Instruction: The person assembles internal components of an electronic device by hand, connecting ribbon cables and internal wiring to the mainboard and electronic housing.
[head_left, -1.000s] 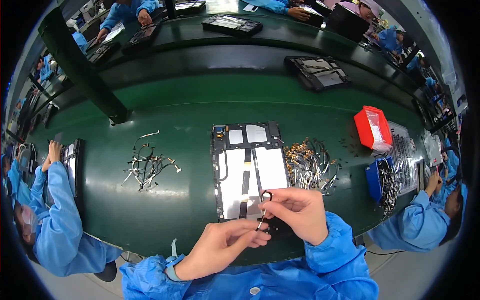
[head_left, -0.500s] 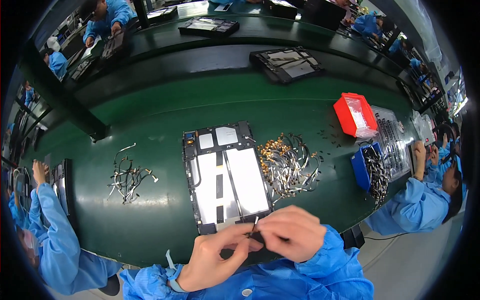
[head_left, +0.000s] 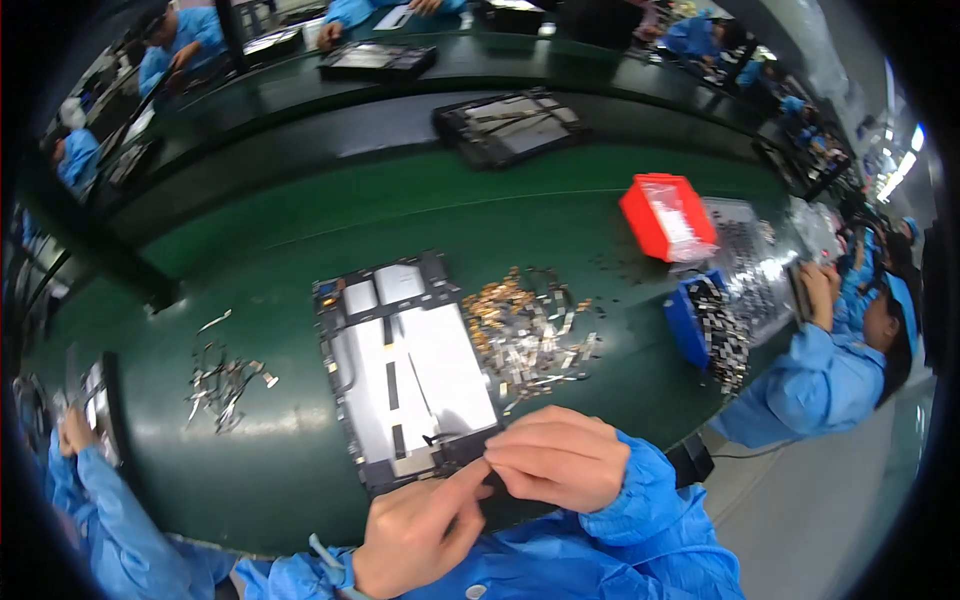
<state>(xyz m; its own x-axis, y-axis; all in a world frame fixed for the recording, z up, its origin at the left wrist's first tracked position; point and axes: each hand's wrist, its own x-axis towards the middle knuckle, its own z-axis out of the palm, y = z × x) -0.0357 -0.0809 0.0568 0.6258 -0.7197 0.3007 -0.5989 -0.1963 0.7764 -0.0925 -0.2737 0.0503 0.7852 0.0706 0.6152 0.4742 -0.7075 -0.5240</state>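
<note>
An opened tablet-like device (head_left: pixel 450 365) with a black frame and large silvery-white battery panels lies in front of me, slightly tilted to the left. My left hand (head_left: pixel 420 530) is closed at its near edge, index finger stretched toward the right fingertips. Beside it, my right hand (head_left: pixel 560 460) pinches with fingers together over the device's near right corner. Whatever sits between the fingertips is hidden and blurred. A short black cable (head_left: pixel 437 438) shows on the device just beyond my fingers. Right of the device spreads a pile of small cables (head_left: pixel 530 335) with gold and silver ends.
A smaller cable heap (head_left: pixel 230 388) lies to the left. On the right stand a red bin (head_left: pixel 655 220) with a plastic bag, a blue bin (head_left: pixel 688 325) of cables and a clear tray (head_left: pixel 765 295). Another opened device (head_left: pixel 510 125) rests farther back. Co-workers sit on both sides.
The whole view has shifted, so the bench things appear farther left. My fingertips have moved closer together at the device's near edge; the small silver-ended piece seen between them no longer shows.
</note>
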